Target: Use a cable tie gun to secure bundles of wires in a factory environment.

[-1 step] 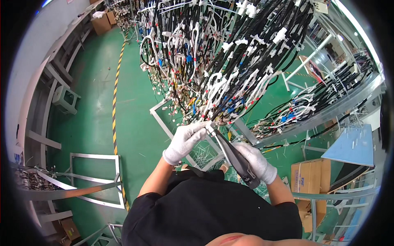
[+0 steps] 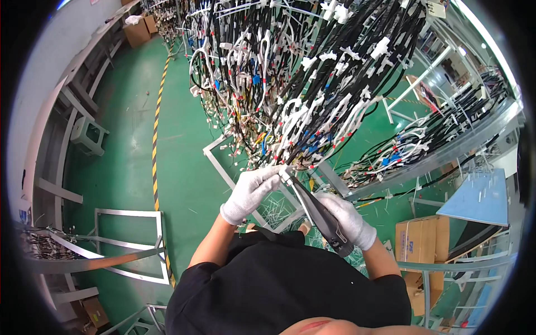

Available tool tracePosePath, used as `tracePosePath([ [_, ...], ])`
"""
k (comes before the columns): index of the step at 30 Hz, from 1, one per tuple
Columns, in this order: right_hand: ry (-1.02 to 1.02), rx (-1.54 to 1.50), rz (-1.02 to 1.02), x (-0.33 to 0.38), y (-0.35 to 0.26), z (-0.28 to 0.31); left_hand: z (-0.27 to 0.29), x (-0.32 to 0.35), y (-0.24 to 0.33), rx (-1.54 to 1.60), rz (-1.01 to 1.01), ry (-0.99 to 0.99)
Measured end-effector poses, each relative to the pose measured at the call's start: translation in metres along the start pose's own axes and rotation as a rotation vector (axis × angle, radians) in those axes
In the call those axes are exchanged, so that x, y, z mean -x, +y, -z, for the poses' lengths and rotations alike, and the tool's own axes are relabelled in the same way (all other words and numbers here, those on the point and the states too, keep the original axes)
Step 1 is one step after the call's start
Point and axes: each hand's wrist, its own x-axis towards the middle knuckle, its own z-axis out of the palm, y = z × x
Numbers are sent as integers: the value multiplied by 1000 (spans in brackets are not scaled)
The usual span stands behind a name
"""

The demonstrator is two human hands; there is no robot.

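In a white glove, my right hand point(image 2: 349, 220) is wrapped around a black cable tie gun point(image 2: 324, 218) with a silver strip along one side. The gun slants from its round knob end near my body up to a nose at my left hand. My left hand point(image 2: 249, 192), also gloved, is closed at that nose, thumb and fingertips pinching a small white piece that looks like a connector or wire end. Just beyond hangs a dense bundle of wire harnesses point(image 2: 301, 125) with black-wrapped cables, white connectors and blue and red parts. The exact spot under the nose is too small to make out.
A metal frame leg point(image 2: 221, 170) stands under the harnesses. To the right, more harnesses point(image 2: 416, 139) lie along a curved metal rail; a blue board point(image 2: 479, 198) and cardboard boxes point(image 2: 419, 243) are below. Tie clippings point(image 2: 276, 211) litter the green floor. A stool point(image 2: 88, 135) stands left.
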Motion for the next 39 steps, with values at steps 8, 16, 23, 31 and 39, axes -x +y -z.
tracePosePath([
  [8,128,-38,-33,20,6,-42,5,-8,-10,-85,4,-69],
  [16,22,-1167,-465,29,-15,-53,-11,-12,-25,-365,-148,200],
  [23,394,-370,-497,42,-4,-49,-38,-33,22,-820,-475,328],
  [31,485,240,-338,38,4,-50,-79,-31,12,-686,-201,-122],
  [39,977,-431,-462,44,36,-50,-102,-83,-28,-761,-486,-112],
])
